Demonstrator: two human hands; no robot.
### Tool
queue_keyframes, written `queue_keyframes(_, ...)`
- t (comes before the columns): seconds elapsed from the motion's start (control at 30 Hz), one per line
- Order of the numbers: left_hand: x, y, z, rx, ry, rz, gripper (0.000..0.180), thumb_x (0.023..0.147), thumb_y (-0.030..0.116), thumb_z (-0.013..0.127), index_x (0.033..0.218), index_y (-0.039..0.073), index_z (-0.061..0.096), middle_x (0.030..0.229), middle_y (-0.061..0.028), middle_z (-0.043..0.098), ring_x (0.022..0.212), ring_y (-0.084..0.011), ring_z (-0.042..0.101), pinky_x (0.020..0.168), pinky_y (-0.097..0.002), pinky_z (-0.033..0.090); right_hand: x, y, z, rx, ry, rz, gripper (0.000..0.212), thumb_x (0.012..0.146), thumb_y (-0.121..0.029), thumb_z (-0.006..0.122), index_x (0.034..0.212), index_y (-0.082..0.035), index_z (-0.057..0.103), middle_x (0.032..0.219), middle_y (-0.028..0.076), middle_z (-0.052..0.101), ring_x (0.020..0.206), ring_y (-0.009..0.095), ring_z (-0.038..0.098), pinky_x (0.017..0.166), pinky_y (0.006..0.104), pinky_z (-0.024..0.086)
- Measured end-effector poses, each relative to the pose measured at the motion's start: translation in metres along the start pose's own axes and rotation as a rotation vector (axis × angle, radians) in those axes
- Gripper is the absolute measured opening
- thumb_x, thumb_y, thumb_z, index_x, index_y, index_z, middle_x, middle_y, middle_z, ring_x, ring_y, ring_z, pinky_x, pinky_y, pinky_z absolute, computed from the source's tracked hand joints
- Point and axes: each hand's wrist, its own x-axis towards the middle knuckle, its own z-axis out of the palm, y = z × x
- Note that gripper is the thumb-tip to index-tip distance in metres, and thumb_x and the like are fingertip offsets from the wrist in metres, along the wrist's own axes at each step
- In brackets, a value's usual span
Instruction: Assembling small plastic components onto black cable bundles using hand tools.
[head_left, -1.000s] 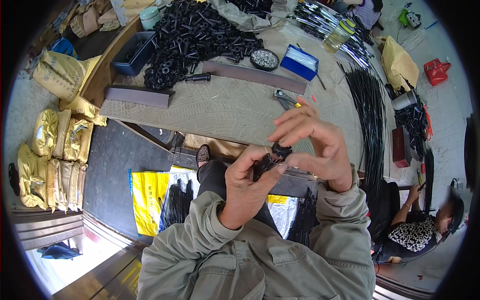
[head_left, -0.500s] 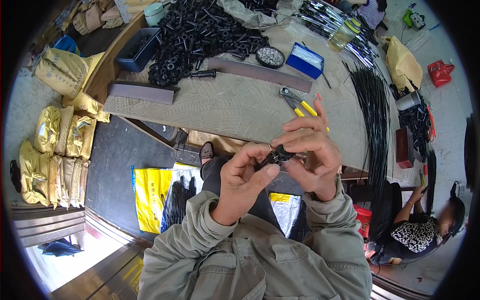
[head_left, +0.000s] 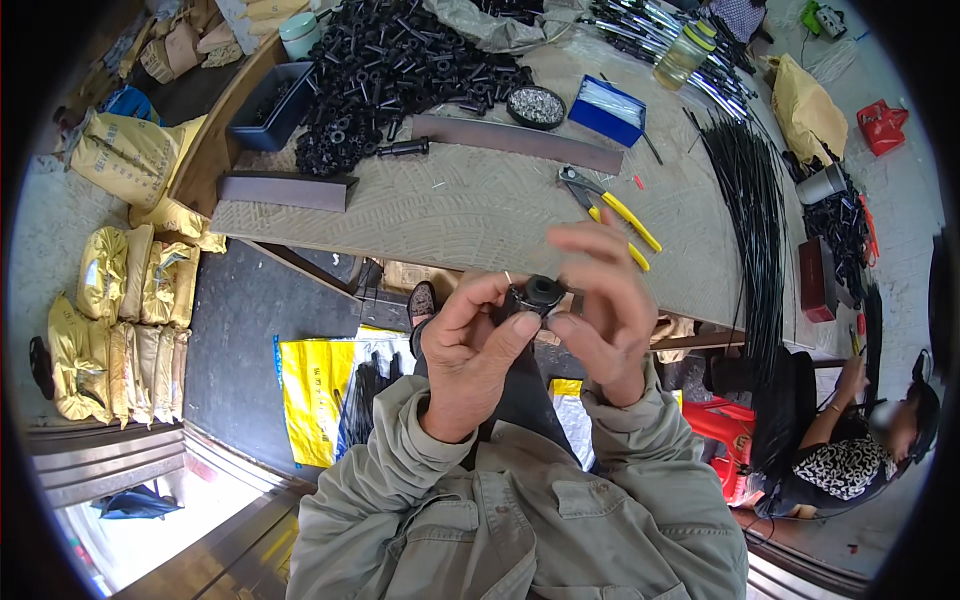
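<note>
My left hand (head_left: 468, 345) is closed on a small black flanged plastic part (head_left: 543, 291) with a round hole facing up. A thin pale wire-like tip (head_left: 508, 278) sticks up beside its fingers. My right hand (head_left: 607, 310) is just right of the part, its thumb close to the part's side. Its upper fingers are raised and smeared by motion, so whether it grips anything is unclear. Beyond it, pliers (head_left: 610, 210) with yellow handles lie on the table (head_left: 480, 215).
A big heap of black flanged parts (head_left: 390, 70) covers the far left, beside a dark blue bin (head_left: 270, 105). Farther right are a bowl of small metal pieces (head_left: 536, 107), a blue box (head_left: 608, 108) and long black cables (head_left: 745, 220). Another person (head_left: 845, 455) sits at the right.
The black part has tilted so its hole shows. My right hand has moved slightly left, its fingers lifting and blurring. The whole view has shifted a little.
</note>
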Motion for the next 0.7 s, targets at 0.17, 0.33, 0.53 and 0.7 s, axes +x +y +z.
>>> queue_keyframes(0.17,-0.003,0.003,-0.004,-0.039,-0.003,0.064,0.025,0.081,-0.002,0.066,0.105,-0.004,0.059,0.095,-0.0037,0.057,0.086,-0.0089,0.052,0.08,-0.0236,0.043,-0.028,0.005,0.018,0.724,0.152,0.582,0.028,0.074,-0.01,0.076,0.097,-0.001,0.062,0.097,0.009,0.06,0.101,0.016,0.054,0.088,0.0277,0.04)
queue_keyframes(0.33,-0.009,0.026,-0.02,0.078,-0.092,0.081,0.023,0.08,0.002,0.067,0.101,-0.004,0.06,0.092,-0.004,0.058,0.083,-0.01,0.052,0.077,-0.0233,0.042,-0.026,0.002,0.025,0.728,-0.164,0.406,0.022,0.073,-0.005,0.076,0.074,-0.003,0.054,0.081,0.006,0.059,0.078,0.013,0.053,0.067,0.0278,0.041)
queue_keyframes(0.53,-0.029,0.039,-0.033,0.219,-0.025,0.136,0.022,0.079,0.005,0.067,0.098,-0.003,0.06,0.089,-0.0038,0.056,0.079,-0.0098,0.049,0.073,-0.0239,0.038,-0.027,-0.025,0.039,0.455,-0.305,0.431,0.026,0.071,-0.009,0.078,0.074,-0.002,0.053,0.073,0.002,0.057,0.069,0.009,0.051,0.062,0.0251,0.04)
queue_keyframes(0.7,-0.037,0.045,-0.039,0.203,-0.034,0.084,0.025,0.081,0.017,0.067,0.095,-0.002,0.059,0.089,-0.0037,0.055,0.081,-0.0106,0.048,0.075,-0.0246,0.037,-0.033,-0.022,0.056,0.434,-0.183,0.271,0.028,0.071,-0.013,0.079,0.074,-0.003,0.053,0.069,0.001,0.053,0.062,0.01,0.047,0.058,0.0245,0.038)
